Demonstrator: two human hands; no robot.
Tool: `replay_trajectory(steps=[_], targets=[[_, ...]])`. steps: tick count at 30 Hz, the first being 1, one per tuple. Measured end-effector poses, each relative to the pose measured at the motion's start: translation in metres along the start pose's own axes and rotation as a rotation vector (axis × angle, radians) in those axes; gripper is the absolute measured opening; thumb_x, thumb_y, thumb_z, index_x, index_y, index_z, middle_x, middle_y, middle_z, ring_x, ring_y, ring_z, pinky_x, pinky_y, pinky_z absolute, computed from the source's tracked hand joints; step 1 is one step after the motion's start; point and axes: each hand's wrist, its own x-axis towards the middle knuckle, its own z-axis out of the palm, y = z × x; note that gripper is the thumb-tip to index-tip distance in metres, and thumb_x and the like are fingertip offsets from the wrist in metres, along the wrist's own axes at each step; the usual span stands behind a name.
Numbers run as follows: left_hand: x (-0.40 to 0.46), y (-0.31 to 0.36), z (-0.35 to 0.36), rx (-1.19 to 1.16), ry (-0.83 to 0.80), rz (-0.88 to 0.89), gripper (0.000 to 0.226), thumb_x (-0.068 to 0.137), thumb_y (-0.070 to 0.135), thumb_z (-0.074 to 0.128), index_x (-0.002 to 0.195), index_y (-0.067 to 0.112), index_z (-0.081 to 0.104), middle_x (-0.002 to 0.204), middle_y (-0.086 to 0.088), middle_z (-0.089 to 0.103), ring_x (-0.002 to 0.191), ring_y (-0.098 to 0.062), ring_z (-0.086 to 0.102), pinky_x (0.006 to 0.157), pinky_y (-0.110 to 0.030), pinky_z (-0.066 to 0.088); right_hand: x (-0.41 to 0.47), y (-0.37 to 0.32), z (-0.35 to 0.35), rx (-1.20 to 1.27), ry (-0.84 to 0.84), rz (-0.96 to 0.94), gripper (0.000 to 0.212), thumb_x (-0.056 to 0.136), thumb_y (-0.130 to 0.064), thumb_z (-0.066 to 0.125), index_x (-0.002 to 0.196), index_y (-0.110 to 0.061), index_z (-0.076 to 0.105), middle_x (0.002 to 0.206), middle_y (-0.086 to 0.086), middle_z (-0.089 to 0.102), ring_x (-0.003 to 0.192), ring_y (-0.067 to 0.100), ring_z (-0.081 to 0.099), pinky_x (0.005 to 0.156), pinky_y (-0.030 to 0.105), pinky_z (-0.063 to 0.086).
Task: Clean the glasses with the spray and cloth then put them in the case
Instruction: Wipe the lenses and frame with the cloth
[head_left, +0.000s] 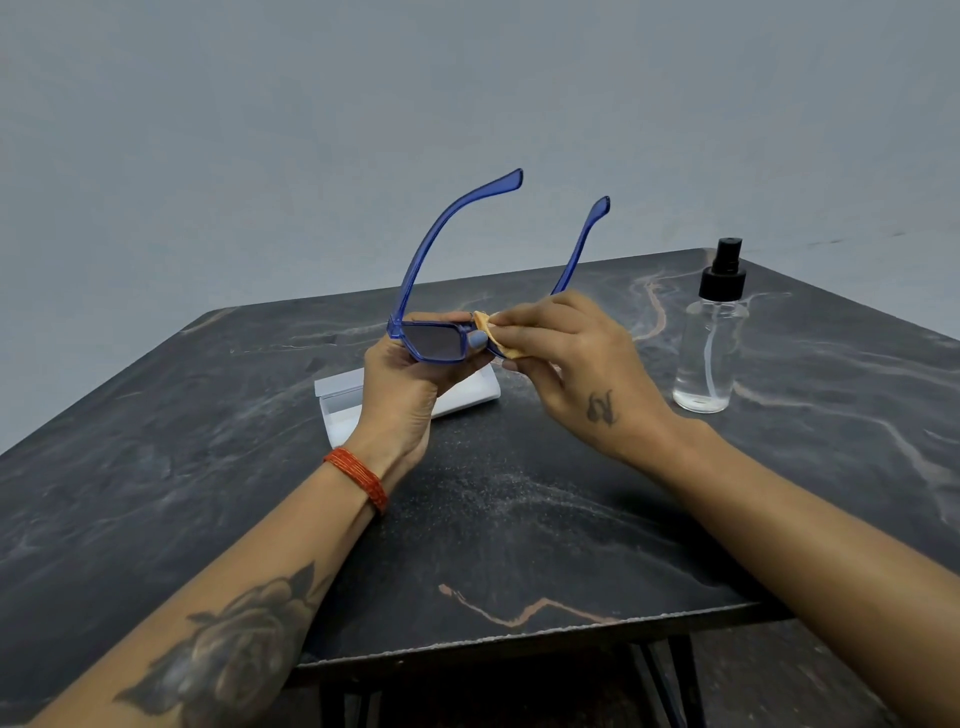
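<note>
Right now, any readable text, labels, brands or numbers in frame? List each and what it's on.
None readable.
Spray bottle: clear, black pump, no label showing.
Case: plain white, no print showing.
Glasses: blue frame, no brand mark showing.
Cloth: tan, unmarked where it shows.
Tattoo on right hand: a mark, not legible as letters.

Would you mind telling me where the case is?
The case lies open on the table, centre-left in the head view, just behind the left hand.
</note>
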Motion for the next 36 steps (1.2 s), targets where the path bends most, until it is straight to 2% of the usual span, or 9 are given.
replay_trajectory(steps=[5,9,12,21,25,28,30,33,36], targets=[[-0.0002,0.0017,0.002,-0.043,0.017,-0.055,0.017,0.069,-0.01,0.065,0.08,0.003,0.066,0.075,-0.006,0.072,0.079,-0.023,0.069,0.068,-0.029,0.056,-0.0006,-0.0007,-0.0053,-0.043,0.031,0.007,0.016,0.071,-0.005,0.075,0.087,-0.003,0.073,0.088,0.007,0.071,0.076,0.026,0.06,0.07,0.02,0.039],[-0.0012,0.0041,0.0027,-0.066,0.0,-0.088,0.017,0.07,-0.008,0.063,0.082,0.004,0.064,0.076,-0.005,0.073,0.076,-0.019,0.07,0.065,-0.025,0.056,-0.0023,-0.0001,-0.0061,-0.16,0.023,0.009,0.014,0.073,-0.013,0.076,0.081,-0.002,0.071,0.082,0.008,0.069,0.072,0.026,0.059,0.067,0.022,0.037],[-0.0015,0.0046,0.0029,-0.056,0.004,-0.085,0.017,0.074,-0.01,0.061,0.082,0.004,0.065,0.075,-0.005,0.073,0.074,-0.018,0.07,0.065,-0.024,0.056,-0.0032,-0.0008,-0.0058,-0.177,0.004,0.027,0.017,0.075,-0.016,0.075,0.083,-0.002,0.071,0.084,0.009,0.069,0.075,0.026,0.058,0.067,0.024,0.04],[-0.0004,0.0023,0.0021,-0.044,0.022,-0.078,0.017,0.074,-0.012,0.06,0.083,0.002,0.065,0.076,-0.004,0.073,0.077,-0.02,0.07,0.066,-0.026,0.057,-0.0002,-0.0043,-0.001,-0.172,-0.045,-0.035,0.036,0.074,-0.001,0.069,0.11,0.001,0.066,0.102,0.014,0.066,0.088,0.033,0.057,0.071,0.034,0.048],[-0.0001,0.0024,0.0032,-0.039,0.019,-0.071,0.016,0.074,-0.011,0.061,0.083,0.001,0.065,0.075,-0.004,0.073,0.076,-0.019,0.07,0.066,-0.026,0.056,0.0012,-0.005,-0.0021,-0.132,0.003,-0.05,0.029,0.072,0.003,0.07,0.101,0.0,0.069,0.097,0.011,0.069,0.082,0.031,0.059,0.069,0.031,0.047],[0.0002,0.0028,0.0044,-0.08,0.036,-0.098,0.017,0.074,-0.013,0.06,0.081,0.002,0.064,0.074,-0.005,0.073,0.073,-0.019,0.07,0.064,-0.026,0.056,0.0006,-0.0055,-0.0042,-0.152,0.035,-0.038,0.014,0.073,-0.005,0.069,0.086,0.0,0.072,0.087,0.01,0.07,0.074,0.03,0.059,0.069,0.025,0.04],[-0.0001,0.0033,0.0049,-0.094,0.031,-0.112,0.018,0.075,-0.013,0.059,0.081,0.003,0.063,0.074,-0.005,0.073,0.073,-0.019,0.07,0.064,-0.025,0.056,-0.0003,-0.0054,-0.0046,-0.19,0.041,-0.016,0.013,0.074,-0.011,0.069,0.081,0.0,0.071,0.082,0.01,0.069,0.071,0.029,0.058,0.069,0.026,0.037],[-0.0001,0.0044,0.0051,-0.11,0.025,-0.111,0.019,0.076,-0.014,0.058,0.08,0.004,0.063,0.074,-0.006,0.073,0.073,-0.019,0.071,0.063,-0.024,0.056,-0.0005,-0.0048,-0.0042,-0.233,0.025,-0.003,0.019,0.077,-0.016,0.066,0.085,0.001,0.071,0.085,0.011,0.069,0.074,0.028,0.058,0.07,0.026,0.037],[-0.0005,0.0044,0.0049,-0.125,0.019,-0.114,0.02,0.075,-0.013,0.059,0.077,0.006,0.066,0.076,-0.006,0.073,0.075,-0.02,0.071,0.063,-0.025,0.056,0.0003,-0.0048,-0.0023,-0.257,-0.005,-0.047,0.027,0.084,-0.015,0.053,0.097,0.002,0.07,0.093,0.012,0.068,0.081,0.029,0.057,0.072,0.026,0.039]])
